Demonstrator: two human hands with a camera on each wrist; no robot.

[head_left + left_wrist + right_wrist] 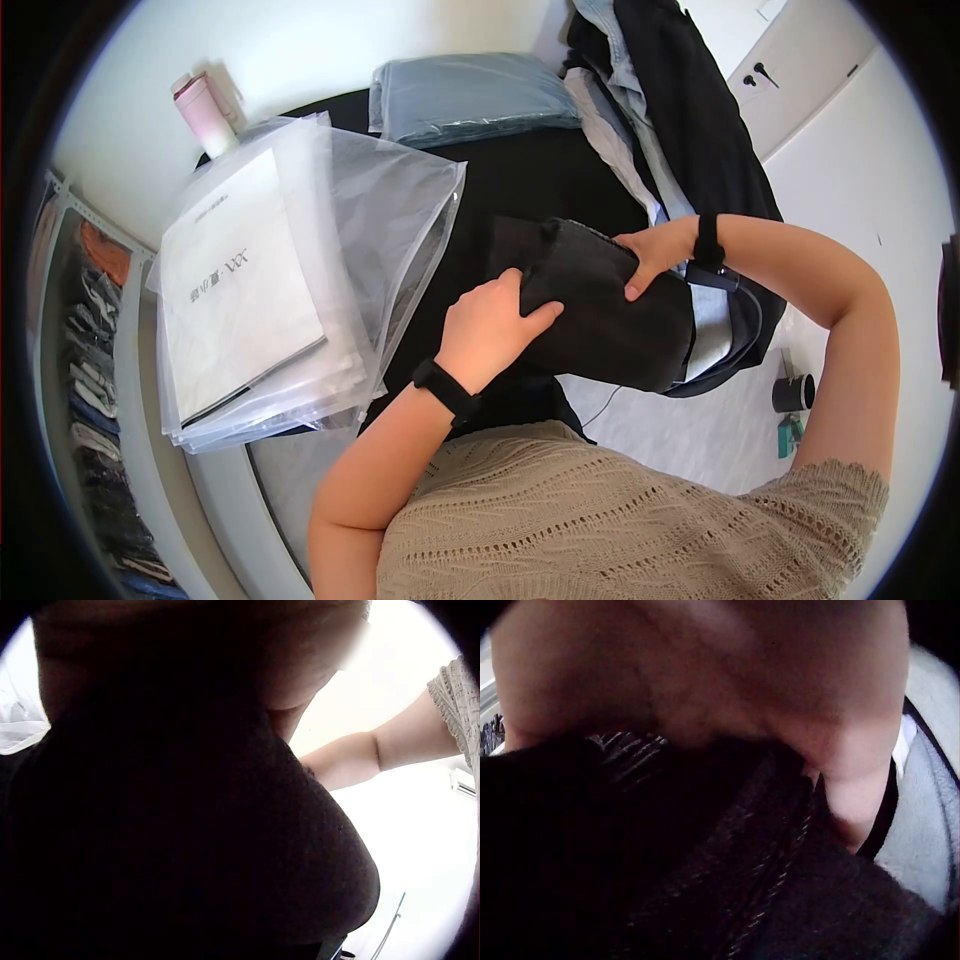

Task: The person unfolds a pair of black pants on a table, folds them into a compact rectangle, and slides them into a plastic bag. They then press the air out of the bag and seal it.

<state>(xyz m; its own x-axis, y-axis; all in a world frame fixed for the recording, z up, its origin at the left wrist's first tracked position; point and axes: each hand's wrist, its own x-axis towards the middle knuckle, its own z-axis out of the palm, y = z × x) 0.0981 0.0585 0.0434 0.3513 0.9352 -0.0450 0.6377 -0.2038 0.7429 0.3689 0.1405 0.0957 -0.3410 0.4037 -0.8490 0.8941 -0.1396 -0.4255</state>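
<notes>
A folded black garment (610, 320) lies across the dark surface in front of the person; stitched seams show on its dark cloth (780, 892) in the right wrist view. The left hand (490, 325) grips its left side, thumb on top and fingers at the far edge. On the far right side the right hand (655, 255) holds it, thumb on top, its other fingers hidden behind or under the cloth. Black cloth (187, 825) fills most of the left wrist view.
Clear zip bags (390, 200) with a white printed sheet (240, 290) lie at the left, near a pink bottle (205, 115). A bagged grey-blue item (475, 95) lies at the back. Clothes (690, 110) are heaped at the right. Shelved clothes (95, 400) stand far left.
</notes>
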